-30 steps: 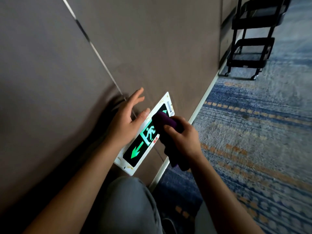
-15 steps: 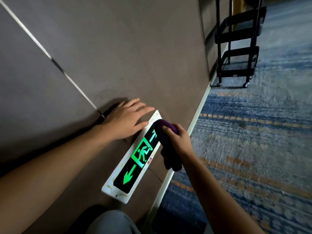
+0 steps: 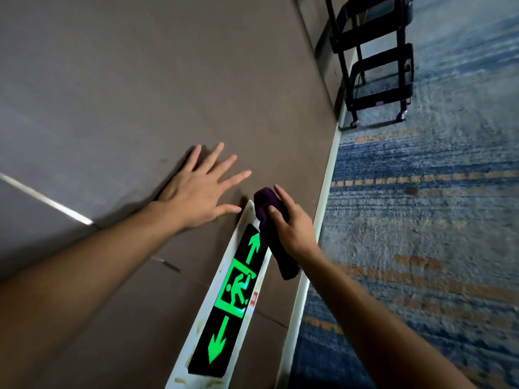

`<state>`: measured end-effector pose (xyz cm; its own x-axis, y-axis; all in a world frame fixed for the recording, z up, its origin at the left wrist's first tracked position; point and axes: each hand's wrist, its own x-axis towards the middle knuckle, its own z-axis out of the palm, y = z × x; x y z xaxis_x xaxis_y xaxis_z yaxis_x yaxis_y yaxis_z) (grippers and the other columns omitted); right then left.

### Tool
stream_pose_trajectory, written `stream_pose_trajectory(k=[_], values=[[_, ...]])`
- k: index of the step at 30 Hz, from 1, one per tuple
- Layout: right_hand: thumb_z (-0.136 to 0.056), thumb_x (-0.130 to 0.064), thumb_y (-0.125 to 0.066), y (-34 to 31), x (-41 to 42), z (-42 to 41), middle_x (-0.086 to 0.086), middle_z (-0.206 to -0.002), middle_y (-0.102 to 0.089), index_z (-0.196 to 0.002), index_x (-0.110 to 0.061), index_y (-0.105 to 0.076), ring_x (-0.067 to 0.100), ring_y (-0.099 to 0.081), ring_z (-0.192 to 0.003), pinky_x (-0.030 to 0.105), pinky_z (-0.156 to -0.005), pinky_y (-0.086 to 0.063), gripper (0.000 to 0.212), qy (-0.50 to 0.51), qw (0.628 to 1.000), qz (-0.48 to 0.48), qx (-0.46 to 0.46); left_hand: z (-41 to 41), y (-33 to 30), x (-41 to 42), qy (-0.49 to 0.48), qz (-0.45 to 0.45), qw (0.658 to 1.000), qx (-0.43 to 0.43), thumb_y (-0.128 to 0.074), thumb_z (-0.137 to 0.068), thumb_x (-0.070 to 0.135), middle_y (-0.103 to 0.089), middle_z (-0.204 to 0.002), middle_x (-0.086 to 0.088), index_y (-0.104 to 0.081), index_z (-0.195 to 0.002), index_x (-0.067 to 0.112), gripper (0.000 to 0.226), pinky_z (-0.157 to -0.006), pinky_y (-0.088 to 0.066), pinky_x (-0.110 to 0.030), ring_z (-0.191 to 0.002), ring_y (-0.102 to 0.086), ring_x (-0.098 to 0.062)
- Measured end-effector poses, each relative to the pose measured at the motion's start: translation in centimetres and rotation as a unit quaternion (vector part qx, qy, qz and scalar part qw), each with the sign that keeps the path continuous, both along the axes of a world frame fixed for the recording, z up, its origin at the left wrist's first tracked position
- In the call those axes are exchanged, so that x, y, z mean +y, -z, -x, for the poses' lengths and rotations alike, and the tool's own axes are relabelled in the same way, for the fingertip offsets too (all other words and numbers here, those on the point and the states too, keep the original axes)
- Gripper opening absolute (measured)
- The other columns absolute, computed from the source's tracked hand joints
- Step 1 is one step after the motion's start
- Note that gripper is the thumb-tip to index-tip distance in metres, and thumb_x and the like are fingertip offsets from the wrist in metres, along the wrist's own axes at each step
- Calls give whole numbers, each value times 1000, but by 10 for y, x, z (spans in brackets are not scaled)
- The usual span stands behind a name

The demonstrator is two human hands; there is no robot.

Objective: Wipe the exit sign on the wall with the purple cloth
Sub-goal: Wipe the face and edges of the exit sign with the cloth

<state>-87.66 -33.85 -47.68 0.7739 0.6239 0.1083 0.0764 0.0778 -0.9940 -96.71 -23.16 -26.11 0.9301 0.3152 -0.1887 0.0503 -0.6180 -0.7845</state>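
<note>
- exit sign (image 3: 230,299) mounted low on the brown wall (image 3: 140,80), just above the skirting; black face with lit green arrows and running-man symbol, white frame around it
- right hand (image 3: 292,228) grips the purple cloth (image 3: 269,220), thumb and fingers curled over the bunched wad; cloth pressed on the far end of the sign, its tail hanging down past the sign's right edge
- left hand (image 3: 199,189) flat on the wall just left of the sign's far end, fingers spread wide and straight; thumb tip close to the frame, contact unclear
- progress, as a judgement: wiping under way; cloth sits at the far corner, so the far end looks covered; near half with the down arrow and the frame's yellowish smears looks still to do
- versus half a second ago: cloth has slid from the upper arrow out to the far tip of the sign; left hand has moved off the frame edge onto bare wall and fanned open; view has swung so the sign runs more steeply
- black wheeled cart (image 3: 373,60) far right on the blue patterned carpet (image 3: 421,220)
</note>
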Motion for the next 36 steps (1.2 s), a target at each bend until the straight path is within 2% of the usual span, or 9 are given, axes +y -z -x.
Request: stream_pose_trajectory(k=[3,6,10,14,16,20,24,29,36], values=[[-105,-46,-52,11,12,-4,0,-122,-61,-151,-52,-41,19,-65,-107,25,-82,-46,48,39,999,2,-7,-5,2,10,-4,-48,998,39,3,-85,80,0,-173,-6,5,-161,40,85,-122,2,-64,-157,14,-36],[-107,-47,-48,20,24,-4,-6,-150,-51,-153,-53,-39,19,-61,-125,33,-96,-51,47,26,999,9,-31,-7,9,16,-16,-94,993,73,2,-88,80,1,-173,-9,-5,-162,38,86,-120,8,-68,-157,13,-40],[-110,-38,-46,18,42,4,-13,-166,-37,-150,-54,-44,17,-51,-141,23,-99,-39,44,10,997,18,-69,-8,4,15,-16,-116,987,111,-8,-92,80,3,-173,-9,-11,-162,37,82,-119,7,-69,-157,13,-41],[-109,-41,-46,20,50,8,-12,-163,-41,-149,-50,-47,15,-50,-141,23,-100,-38,41,2,997,5,-80,-8,-7,16,-6,-141,977,158,-15,-89,84,8,-172,-9,-3,-162,38,87,-122,6,-66,-156,16,-41],[-107,-49,-46,23,52,7,-12,-157,-49,-149,-49,-49,15,-55,-136,23,-94,-41,42,7,998,8,-59,-9,-10,14,-9,-146,976,164,-16,-89,85,8,-172,-9,-3,-162,38,88,-123,5,-64,-156,16,-42],[-98,-69,-47,25,52,3,-11,-143,-59,-154,-50,-36,14,-63,-117,29,-82,-53,61,-10,988,58,-145,-9,-9,10,-10,-148,976,157,-17,-90,83,8,-172,-10,-3,-162,36,87,-123,5,-64,-156,15,-42],[-100,-65,-44,19,57,-4,-7,-129,-63,-156,-54,-24,10,-57,-90,25,-61,-46,61,-19,973,96,-208,-7,-9,9,-11,-143,977,158,-21,-93,80,5,-173,-9,-6,-163,34,86,-123,3,-64,-157,13,-41],[-105,-50,-49,16,58,6,-6,-140,-63,-152,-47,-44,18,-64,-106,35,-75,-55,48,6,981,78,-176,-6,-9,10,-6,-137,978,155,-24,-93,79,3,-173,-9,-9,-163,33,85,-123,3,-64,-157,11,-41],[-103,-47,-55,7,48,37,-5,-140,-61,-146,-44,-55,23,-62,-120,35,-83,-54,43,17,985,87,-148,-2,-8,6,-5,-136,976,170,-25,-96,75,3,-173,-10,-10,-163,34,80,-123,1,-64,-157,10,-43]])
